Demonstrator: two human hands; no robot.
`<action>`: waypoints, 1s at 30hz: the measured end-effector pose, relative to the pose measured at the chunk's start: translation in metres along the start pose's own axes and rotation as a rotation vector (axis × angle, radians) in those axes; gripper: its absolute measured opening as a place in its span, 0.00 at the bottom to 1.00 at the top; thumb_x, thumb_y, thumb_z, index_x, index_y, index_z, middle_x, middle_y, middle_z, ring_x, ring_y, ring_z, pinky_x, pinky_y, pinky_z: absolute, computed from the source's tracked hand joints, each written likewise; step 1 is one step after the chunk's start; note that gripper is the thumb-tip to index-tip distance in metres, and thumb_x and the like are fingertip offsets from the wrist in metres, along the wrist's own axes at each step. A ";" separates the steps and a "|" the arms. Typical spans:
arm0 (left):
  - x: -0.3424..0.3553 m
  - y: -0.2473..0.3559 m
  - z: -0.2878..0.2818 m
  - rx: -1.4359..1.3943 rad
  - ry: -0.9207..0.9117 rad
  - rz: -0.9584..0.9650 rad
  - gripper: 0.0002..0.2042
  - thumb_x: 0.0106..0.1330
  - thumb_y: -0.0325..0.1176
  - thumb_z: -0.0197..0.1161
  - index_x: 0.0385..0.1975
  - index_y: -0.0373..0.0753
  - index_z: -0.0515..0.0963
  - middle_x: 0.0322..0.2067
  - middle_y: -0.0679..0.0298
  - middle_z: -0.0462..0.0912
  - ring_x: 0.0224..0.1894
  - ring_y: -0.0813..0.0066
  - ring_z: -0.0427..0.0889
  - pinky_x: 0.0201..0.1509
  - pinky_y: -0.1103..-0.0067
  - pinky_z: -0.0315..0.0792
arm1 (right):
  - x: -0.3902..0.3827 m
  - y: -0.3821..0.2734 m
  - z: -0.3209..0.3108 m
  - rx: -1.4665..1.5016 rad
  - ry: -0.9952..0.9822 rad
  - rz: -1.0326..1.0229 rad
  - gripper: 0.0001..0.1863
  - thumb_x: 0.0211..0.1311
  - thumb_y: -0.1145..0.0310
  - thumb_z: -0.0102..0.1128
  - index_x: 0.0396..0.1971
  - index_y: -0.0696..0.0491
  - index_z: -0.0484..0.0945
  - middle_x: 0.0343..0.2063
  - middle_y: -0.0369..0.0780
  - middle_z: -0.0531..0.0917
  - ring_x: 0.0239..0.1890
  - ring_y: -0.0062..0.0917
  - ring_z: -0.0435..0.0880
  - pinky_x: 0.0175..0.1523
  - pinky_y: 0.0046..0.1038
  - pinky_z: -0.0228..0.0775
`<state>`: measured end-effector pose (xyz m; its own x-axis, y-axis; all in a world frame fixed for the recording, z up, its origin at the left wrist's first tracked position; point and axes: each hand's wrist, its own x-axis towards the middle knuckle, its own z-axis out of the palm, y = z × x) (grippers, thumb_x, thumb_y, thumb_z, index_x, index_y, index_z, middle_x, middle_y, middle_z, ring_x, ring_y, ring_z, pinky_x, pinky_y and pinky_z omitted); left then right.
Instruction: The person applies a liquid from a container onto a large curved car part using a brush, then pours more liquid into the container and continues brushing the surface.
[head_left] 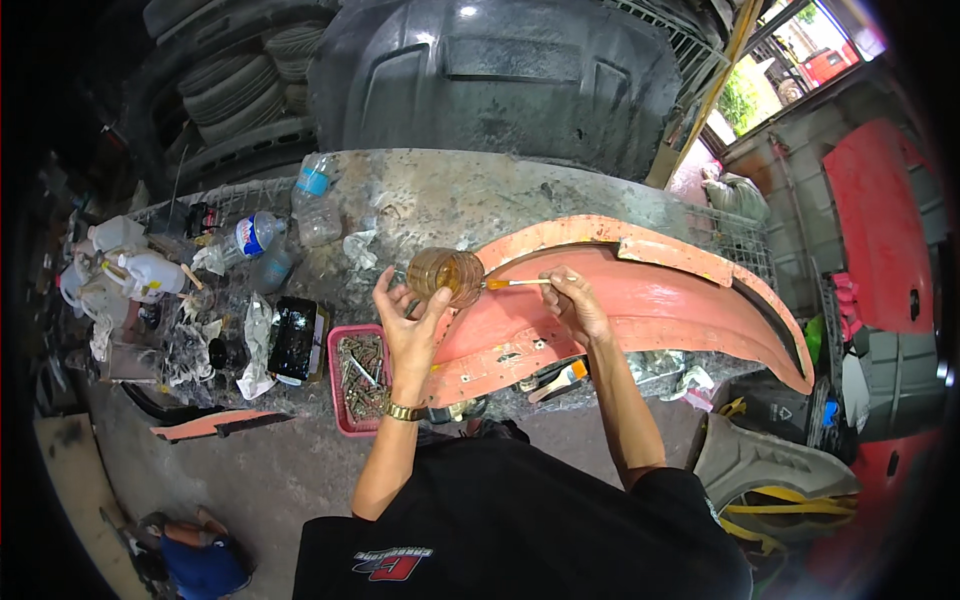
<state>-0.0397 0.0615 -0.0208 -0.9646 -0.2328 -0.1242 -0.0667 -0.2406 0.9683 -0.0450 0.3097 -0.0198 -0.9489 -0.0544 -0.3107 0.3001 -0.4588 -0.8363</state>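
Observation:
My left hand (408, 318), with a gold watch on the wrist, is closed around a clear plastic container (449, 268) of amber liquid. My right hand (571, 302) pinches a thin brush (515, 283), whose tip is at the container's right side; whether it touches is unclear. Beneath both hands lies a long, curved pink car body part (677, 317) on the worktable (420, 190). A pink basket (355, 405) of small metal fasteners sits beside my left forearm, and a wider brush (568, 378) lies below the part near my right forearm.
Bottles (318, 198), jugs (143, 271), crumpled wrappings and a black tray (298, 340) crowd the table's left. A dark hood (490, 105) stands behind it, red panels (882, 230) on the right. Another person in blue (205, 560) is low at the bottom left.

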 end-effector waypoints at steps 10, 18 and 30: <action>0.006 -0.001 0.000 -0.021 0.032 -0.014 0.42 0.50 0.34 0.74 0.62 0.38 0.52 0.49 0.55 0.60 0.52 0.68 0.67 0.53 0.74 0.67 | 0.026 0.025 -0.024 -0.282 -0.067 0.114 0.08 0.62 0.66 0.57 0.33 0.55 0.77 0.19 0.30 0.74 0.20 0.12 0.68 0.25 0.15 0.58; 0.008 -0.007 -0.001 -0.002 0.019 0.024 0.37 0.55 0.28 0.68 0.62 0.39 0.52 0.45 0.61 0.66 0.45 0.75 0.70 0.42 0.82 0.75 | 0.060 0.064 -0.046 -0.433 0.009 -0.004 0.11 0.61 0.65 0.58 0.37 0.57 0.80 0.17 0.28 0.73 0.20 0.11 0.67 0.26 0.16 0.58; 0.007 0.006 0.001 -0.065 -0.006 -0.012 0.40 0.52 0.31 0.72 0.62 0.40 0.52 0.48 0.58 0.60 0.51 0.70 0.68 0.53 0.75 0.68 | 0.070 0.069 -0.066 -0.228 0.088 0.053 0.11 0.59 0.71 0.59 0.40 0.58 0.78 0.15 0.28 0.70 0.13 0.09 0.61 0.15 0.15 0.47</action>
<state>-0.0469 0.0595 -0.0152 -0.9652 -0.2242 -0.1348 -0.0620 -0.3045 0.9505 -0.0846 0.3328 -0.1296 -0.9222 0.0088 -0.3867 0.3729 -0.2449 -0.8950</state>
